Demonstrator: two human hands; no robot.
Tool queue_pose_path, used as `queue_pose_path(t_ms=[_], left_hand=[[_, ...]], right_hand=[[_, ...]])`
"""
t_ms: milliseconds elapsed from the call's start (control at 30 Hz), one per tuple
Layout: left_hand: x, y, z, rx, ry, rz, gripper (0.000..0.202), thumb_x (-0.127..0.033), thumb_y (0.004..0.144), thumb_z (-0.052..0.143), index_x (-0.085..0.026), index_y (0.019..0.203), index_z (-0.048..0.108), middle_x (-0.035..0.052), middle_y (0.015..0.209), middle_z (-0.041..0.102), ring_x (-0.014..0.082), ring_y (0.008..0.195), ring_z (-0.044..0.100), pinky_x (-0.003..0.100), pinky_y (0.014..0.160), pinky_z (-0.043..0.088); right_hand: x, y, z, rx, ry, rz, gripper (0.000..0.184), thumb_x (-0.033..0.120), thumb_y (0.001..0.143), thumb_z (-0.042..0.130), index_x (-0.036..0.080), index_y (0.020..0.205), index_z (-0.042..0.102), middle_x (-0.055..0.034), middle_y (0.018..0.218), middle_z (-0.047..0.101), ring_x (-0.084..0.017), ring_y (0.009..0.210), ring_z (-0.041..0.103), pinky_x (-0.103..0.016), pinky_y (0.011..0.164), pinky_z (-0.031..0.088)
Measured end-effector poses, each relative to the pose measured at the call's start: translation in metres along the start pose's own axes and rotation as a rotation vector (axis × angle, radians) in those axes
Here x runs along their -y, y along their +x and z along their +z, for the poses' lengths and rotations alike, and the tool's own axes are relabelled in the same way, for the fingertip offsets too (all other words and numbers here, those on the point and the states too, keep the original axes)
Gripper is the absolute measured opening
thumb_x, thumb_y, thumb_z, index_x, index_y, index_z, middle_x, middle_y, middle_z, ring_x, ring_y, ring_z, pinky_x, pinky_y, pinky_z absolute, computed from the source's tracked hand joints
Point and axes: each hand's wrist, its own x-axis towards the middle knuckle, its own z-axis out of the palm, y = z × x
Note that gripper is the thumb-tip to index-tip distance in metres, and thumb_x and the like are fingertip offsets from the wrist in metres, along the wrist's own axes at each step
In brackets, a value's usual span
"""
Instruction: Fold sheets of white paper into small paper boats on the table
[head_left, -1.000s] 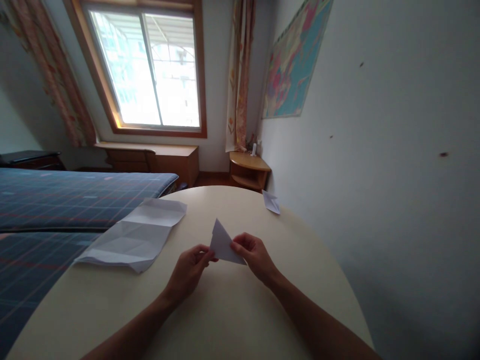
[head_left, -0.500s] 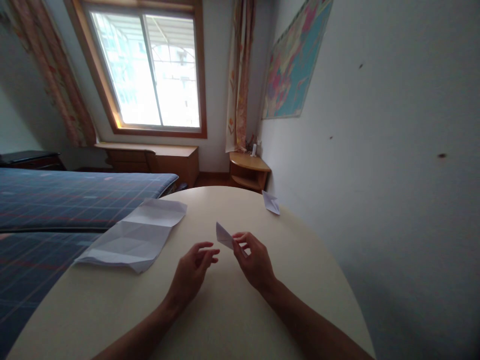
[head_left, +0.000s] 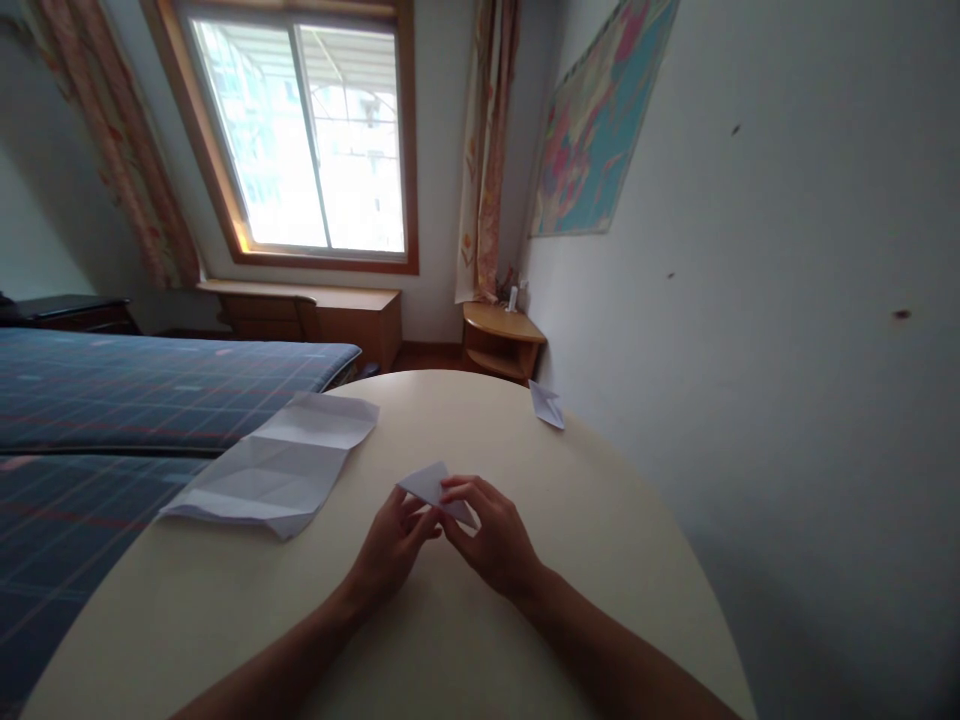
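Between my two hands is a small piece of folded white paper (head_left: 426,482), pointed at its left end and held just above the round cream table (head_left: 450,640). My left hand (head_left: 391,540) is closed on its left part, the thumb on the near edge and the fingers partly hidden beneath. With thumb and fingertips, my right hand (head_left: 491,530) pinches the right part, and a corner of the paper shows between them. Some of the folds are covered by my fingers.
Large creased white sheets (head_left: 277,470) lie at the table's left edge, beside a blue plaid mattress (head_left: 150,390). Another folded paper piece (head_left: 547,405) rests near the far right edge, close to the white wall (head_left: 750,400). A wooden corner shelf (head_left: 502,325) stands beyond the table.
My left hand has gone from open and apart to gripping the folded paper. The paper has turned and shifted slightly left, with my right hand still on it.
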Motion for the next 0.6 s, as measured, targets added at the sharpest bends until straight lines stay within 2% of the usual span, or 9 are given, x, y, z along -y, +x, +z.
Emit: queue_pose_path(t_ms=[100,200,333,600], left_hand=[[0.0006,0.0013,-0.0008,0.030,-0.016,0.005,0.057,-0.053,0.077,0.071,-0.018,0.118,0.052,0.0140,0.115,0.069,0.0236,0.088,0.072,0.035,0.075,0.058],[-0.0003,0.0026,-0.0020,0.064,-0.014,0.021,0.056,-0.051,0.078,0.070,-0.018,0.120,0.054,0.0151,0.120,0.066,0.0231,0.088,0.071,0.033,0.074,0.057],[0.0001,0.0032,-0.0042,0.104,0.001,0.049,0.053,-0.045,0.083,0.068,-0.020,0.127,0.053,0.0141,0.124,0.064,0.0232,0.091,0.069,0.034,0.077,0.056],[-0.0002,0.0016,-0.0073,0.068,0.077,0.067,0.052,-0.047,0.082,0.067,-0.022,0.126,0.054,0.0149,0.131,0.060,0.0242,0.093,0.069,0.031,0.069,0.056]], right_hand=[[0.0000,0.0001,-0.0013,0.000,0.050,0.006,0.016,0.022,0.085,0.065,0.026,0.101,0.063,-0.0061,0.113,0.066,-0.021,0.105,0.062,-0.037,0.093,0.050],[-0.0016,-0.0003,-0.0010,-0.014,0.137,0.045,0.020,0.023,0.083,0.067,0.026,0.103,0.063,-0.0060,0.115,0.063,-0.020,0.103,0.062,-0.034,0.085,0.054],[-0.0016,0.0003,-0.0008,-0.025,0.256,0.116,0.023,0.026,0.081,0.070,0.025,0.103,0.062,-0.0066,0.119,0.059,-0.020,0.107,0.060,-0.031,0.078,0.056],[-0.0012,0.0015,-0.0033,0.010,0.442,0.219,0.033,0.032,0.077,0.075,0.025,0.107,0.061,-0.0074,0.128,0.053,-0.021,0.106,0.061,-0.033,0.077,0.058]])
